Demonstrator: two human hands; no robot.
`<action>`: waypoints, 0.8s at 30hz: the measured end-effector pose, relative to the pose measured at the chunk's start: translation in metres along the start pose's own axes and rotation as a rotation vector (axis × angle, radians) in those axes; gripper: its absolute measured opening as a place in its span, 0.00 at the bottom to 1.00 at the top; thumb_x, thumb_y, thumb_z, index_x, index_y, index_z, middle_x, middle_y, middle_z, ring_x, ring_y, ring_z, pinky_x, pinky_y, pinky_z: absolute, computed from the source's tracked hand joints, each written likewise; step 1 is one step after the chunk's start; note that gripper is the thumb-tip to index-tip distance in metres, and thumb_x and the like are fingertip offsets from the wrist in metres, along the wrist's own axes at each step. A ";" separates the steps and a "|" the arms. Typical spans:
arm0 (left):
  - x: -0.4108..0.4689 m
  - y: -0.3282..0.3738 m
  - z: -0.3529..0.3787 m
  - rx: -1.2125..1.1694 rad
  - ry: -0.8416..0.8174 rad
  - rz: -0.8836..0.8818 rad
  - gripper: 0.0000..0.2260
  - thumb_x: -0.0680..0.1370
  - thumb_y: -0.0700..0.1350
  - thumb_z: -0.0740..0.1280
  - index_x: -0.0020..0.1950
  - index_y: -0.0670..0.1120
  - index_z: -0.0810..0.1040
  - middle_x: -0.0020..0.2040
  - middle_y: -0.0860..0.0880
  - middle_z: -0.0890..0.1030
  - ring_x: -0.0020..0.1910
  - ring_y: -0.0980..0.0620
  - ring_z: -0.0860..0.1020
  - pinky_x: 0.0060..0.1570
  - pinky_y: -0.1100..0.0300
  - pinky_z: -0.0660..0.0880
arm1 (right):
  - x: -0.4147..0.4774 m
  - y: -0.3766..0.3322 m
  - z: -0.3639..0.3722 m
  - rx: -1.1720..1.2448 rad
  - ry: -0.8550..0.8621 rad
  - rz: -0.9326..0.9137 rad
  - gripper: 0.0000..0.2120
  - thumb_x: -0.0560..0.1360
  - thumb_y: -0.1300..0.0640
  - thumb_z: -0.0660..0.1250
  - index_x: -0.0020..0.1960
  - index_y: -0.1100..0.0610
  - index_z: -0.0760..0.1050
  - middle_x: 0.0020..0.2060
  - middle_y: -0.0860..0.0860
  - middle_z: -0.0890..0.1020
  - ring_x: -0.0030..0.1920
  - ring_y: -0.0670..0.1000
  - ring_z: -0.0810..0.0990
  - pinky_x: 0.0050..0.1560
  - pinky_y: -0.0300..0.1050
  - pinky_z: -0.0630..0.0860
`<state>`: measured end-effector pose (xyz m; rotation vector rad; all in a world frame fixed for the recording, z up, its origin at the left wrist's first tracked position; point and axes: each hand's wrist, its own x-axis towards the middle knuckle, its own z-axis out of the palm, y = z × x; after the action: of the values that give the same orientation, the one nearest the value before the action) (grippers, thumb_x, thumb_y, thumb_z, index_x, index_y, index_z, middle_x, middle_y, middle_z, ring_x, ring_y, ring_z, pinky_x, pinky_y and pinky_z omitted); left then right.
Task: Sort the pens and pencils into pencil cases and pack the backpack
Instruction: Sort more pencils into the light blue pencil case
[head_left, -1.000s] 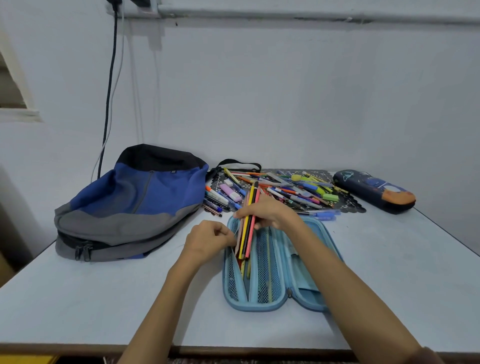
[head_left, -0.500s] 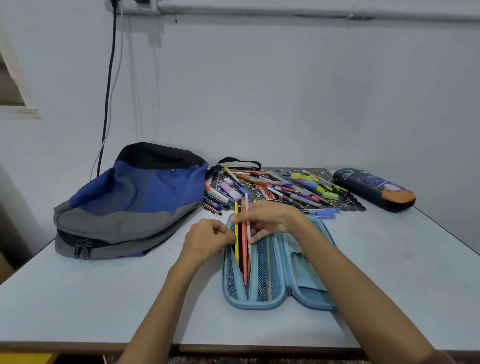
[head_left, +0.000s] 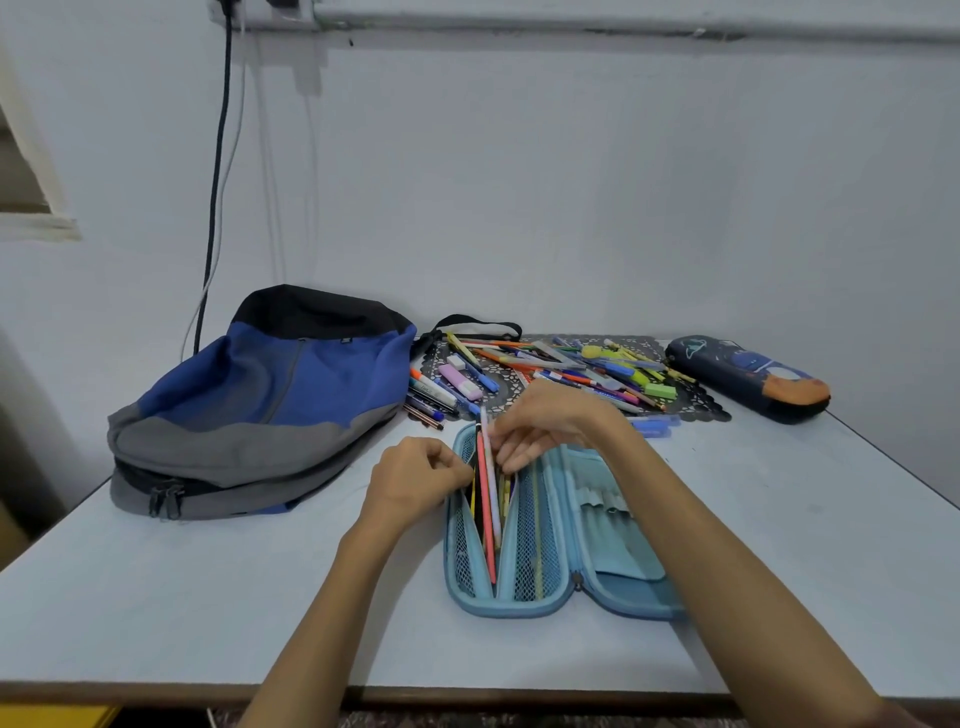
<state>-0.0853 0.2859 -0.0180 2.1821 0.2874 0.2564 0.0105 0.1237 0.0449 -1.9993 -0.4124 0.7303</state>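
Note:
A light blue pencil case lies open in front of me on the table. Several pencils stand slanted in the gap between its left wall and a mesh divider. My left hand pinches the left mesh edge of that gap. My right hand holds the upper ends of the pencils with curled fingers. A pile of loose pens and pencils lies on a dark lace mat behind the case. The blue and grey backpack lies flat at the left, zipped.
A dark printed pencil case lies shut at the back right. A blue cap or pen lies beside my right wrist. Cables hang down the wall behind the backpack. The table's front edge is close to me.
The bundle of pencils has slid further down into the case's left gap. My right hand has shifted slightly towards the case; my left hand stays at the mesh edge.

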 end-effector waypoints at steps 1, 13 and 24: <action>0.000 0.000 0.000 0.004 0.002 0.002 0.03 0.68 0.46 0.74 0.35 0.49 0.82 0.33 0.50 0.83 0.39 0.48 0.82 0.47 0.48 0.81 | -0.001 -0.001 -0.001 -0.023 0.009 -0.010 0.10 0.75 0.65 0.69 0.52 0.73 0.79 0.38 0.64 0.84 0.32 0.55 0.84 0.36 0.41 0.82; 0.001 0.003 0.001 0.061 0.014 -0.012 0.05 0.70 0.48 0.72 0.36 0.49 0.83 0.35 0.51 0.84 0.37 0.50 0.81 0.46 0.50 0.81 | 0.024 0.008 0.016 -0.524 0.248 -0.389 0.14 0.78 0.63 0.64 0.62 0.57 0.78 0.57 0.53 0.81 0.51 0.51 0.79 0.49 0.44 0.77; -0.001 0.006 0.001 0.048 0.015 -0.027 0.05 0.70 0.47 0.71 0.36 0.48 0.83 0.34 0.50 0.83 0.35 0.50 0.81 0.46 0.50 0.81 | 0.026 0.015 0.020 -0.533 0.365 -0.397 0.08 0.70 0.56 0.76 0.47 0.59 0.85 0.48 0.55 0.85 0.46 0.49 0.81 0.49 0.46 0.78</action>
<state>-0.0851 0.2814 -0.0139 2.2225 0.3345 0.2528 0.0173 0.1437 0.0157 -2.3749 -0.8145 -0.0081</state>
